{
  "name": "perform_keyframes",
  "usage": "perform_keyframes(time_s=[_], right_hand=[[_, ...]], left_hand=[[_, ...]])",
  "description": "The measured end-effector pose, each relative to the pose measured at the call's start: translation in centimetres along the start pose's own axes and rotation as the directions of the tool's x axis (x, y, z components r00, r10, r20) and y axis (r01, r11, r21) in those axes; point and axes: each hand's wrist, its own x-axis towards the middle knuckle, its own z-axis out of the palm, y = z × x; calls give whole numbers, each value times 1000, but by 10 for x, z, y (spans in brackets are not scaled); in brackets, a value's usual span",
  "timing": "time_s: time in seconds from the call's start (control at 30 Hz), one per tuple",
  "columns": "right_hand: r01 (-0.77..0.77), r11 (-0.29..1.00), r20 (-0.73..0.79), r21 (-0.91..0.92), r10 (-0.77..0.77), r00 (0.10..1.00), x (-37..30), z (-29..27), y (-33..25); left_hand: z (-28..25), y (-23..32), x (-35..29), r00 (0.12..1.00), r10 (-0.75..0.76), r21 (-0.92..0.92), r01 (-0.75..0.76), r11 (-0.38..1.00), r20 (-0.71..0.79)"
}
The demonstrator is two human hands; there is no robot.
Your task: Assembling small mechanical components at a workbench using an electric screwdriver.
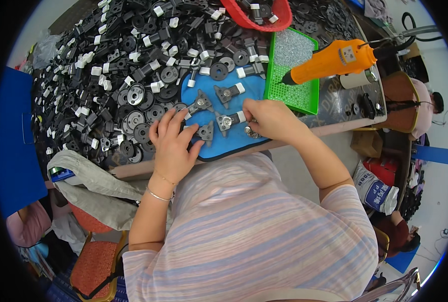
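Note:
On a blue mat (256, 143) lie several black plastic parts with winged plates and white-tipped stems. My left hand (172, 143) has thumb and index finger at the edges of one black winged part (206, 133), its other fingers spread toward the stem. My right hand (272, 120) is curled at the mat's right side, fingers closed; what they hold is hidden. Just beside it is the white-tipped stem of a winged part with a metal centre (226, 122). Small metal pieces (253, 132) show below the right fingers. Another winged part (226, 94) lies farther back.
A large heap of black and white parts (148, 65) covers the table's left and back. An orange electric screwdriver (329, 61) hangs over a green tray (312, 100) of small metal pieces. A red basket (283, 15) sits behind. Other people are at the sides.

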Motion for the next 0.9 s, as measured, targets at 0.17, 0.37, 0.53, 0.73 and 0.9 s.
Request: perform_keyframes(time_s=[0.17, 0.37, 0.53, 0.73, 0.9], right_hand=[[1, 976, 34, 219, -9, 999, 1, -6, 9], [16, 808, 121, 589, -109, 987, 20, -13, -18], [156, 873, 149, 462, -249, 957, 51, 9, -47], [94, 959, 188, 267, -148, 971, 57, 3, -62], [80, 950, 130, 301, -124, 984, 57, 5, -61]], left_hand=[[4, 3, 0, 1000, -17, -25, 18, 1000, 5], [2, 3, 1, 999, -39, -33, 39, 999, -17], [4, 1, 0, 998, -55, -37, 55, 998, -19], [7, -1, -1, 998, -54, -55, 53, 997, -28], [8, -2, -1, 998, -48, -66, 45, 997, -39]])
